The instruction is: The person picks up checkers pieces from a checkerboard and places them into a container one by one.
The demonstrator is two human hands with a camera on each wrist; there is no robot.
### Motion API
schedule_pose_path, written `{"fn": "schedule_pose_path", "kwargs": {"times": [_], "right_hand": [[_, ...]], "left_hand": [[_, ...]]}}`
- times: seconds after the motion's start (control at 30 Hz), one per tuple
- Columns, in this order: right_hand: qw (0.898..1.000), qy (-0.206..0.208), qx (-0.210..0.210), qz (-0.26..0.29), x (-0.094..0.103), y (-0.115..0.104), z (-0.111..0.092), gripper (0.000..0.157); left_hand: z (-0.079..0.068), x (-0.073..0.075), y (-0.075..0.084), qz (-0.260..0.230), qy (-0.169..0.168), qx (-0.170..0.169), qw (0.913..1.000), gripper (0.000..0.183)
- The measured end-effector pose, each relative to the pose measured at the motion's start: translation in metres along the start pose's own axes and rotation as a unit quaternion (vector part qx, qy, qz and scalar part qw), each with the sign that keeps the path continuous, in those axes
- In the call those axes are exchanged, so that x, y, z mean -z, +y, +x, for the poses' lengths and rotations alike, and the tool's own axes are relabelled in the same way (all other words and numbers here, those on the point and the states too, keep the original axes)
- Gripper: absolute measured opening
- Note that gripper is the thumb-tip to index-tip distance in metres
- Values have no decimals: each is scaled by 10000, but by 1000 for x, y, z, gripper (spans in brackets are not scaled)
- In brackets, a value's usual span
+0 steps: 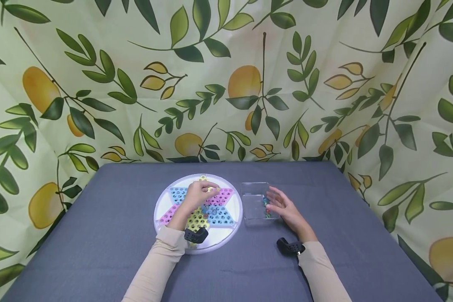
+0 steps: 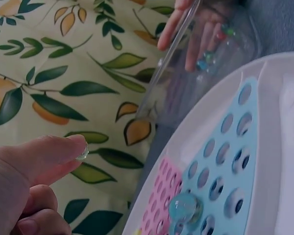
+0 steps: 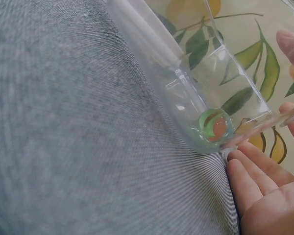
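In the head view my left hand (image 1: 199, 195) is over a round white board (image 1: 160, 205) with a coloured star of holes. Between thumb and forefinger it pinches a small clear marble (image 2: 83, 153), seen in the left wrist view. My right hand (image 1: 287, 209) is at the right side of a clear plastic box (image 1: 252, 217), fingers fairly straight. Whether it bears on the wall is hard to tell. Marbles (image 1: 266, 205) lie together at the box's right side, and a green and red marble (image 3: 215, 125) shows through the plastic in the right wrist view.
The box stands close against the board's right edge. Several marbles sit in the star's holes, one of them a pale blue marble (image 2: 183, 207). A grey cloth (image 1: 109, 235) covers the table, and a leaf-and-fruit curtain (image 1: 219, 126) hangs behind and beside it.
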State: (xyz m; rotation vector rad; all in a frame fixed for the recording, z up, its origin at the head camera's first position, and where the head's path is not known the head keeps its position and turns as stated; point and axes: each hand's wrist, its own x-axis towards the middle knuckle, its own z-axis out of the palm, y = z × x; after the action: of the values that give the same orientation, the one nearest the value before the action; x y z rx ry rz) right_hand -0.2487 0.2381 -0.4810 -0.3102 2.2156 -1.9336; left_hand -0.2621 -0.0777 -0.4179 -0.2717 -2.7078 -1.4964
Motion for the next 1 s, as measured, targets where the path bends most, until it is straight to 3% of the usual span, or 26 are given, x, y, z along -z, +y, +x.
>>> {"fn": "schedule_pose_path", "kwargs": {"times": [0.1,0.4,1.0], "right_hand": [[10000,13,-30,-37,0,0,0,74],[9999,53,-138,-40,0,1,1,75],[9998,1,-66,-161,1,1,0,74]], "left_hand": [[-2,-5,5,39,-77,-205,9998,22],[-9,-19,17,-105,-248,-277,9993,25],[-17,-39,25,-229,-416,-814,9955,22]]}}
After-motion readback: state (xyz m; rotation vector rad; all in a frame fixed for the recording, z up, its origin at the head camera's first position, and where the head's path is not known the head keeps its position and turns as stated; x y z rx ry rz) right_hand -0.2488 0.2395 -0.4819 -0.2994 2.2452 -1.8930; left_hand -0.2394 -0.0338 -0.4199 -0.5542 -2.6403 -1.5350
